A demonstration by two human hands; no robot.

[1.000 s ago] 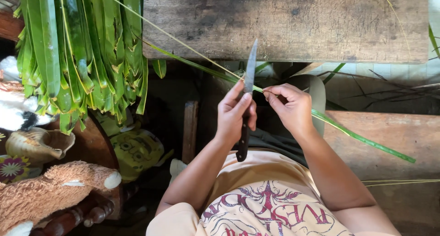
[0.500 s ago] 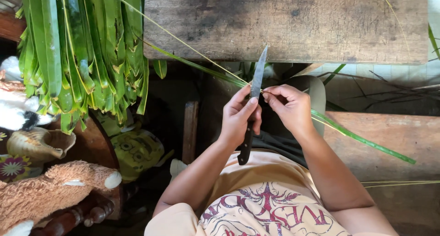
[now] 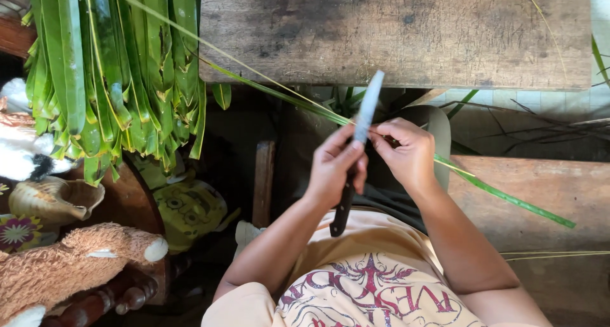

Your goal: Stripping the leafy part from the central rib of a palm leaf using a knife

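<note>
My left hand (image 3: 335, 165) grips a knife (image 3: 368, 106) by its dark handle, the pale blade pointing up and away, slightly tilted right. My right hand (image 3: 406, 155) pinches a long narrow green palm leaf strip (image 3: 508, 197) right beside the blade. The strip runs diagonally from the upper left, across both hands, down to the lower right over a wooden board. A thin pale midrib (image 3: 210, 44) splits off it toward the upper left. The blade edge meets the strip between my two hands.
A thick bundle of green palm leaves (image 3: 108, 73) hangs at the upper left. A worn wooden bench (image 3: 394, 35) spans the top. Another wooden board (image 3: 540, 238) lies at the right. Plush toys (image 3: 70, 263) and a shell-like object (image 3: 51, 200) sit at the lower left.
The knife blade has tilted from nearly upright to leaning right and slid a little along the strip. Both hands stay close together at the same spot.
</note>
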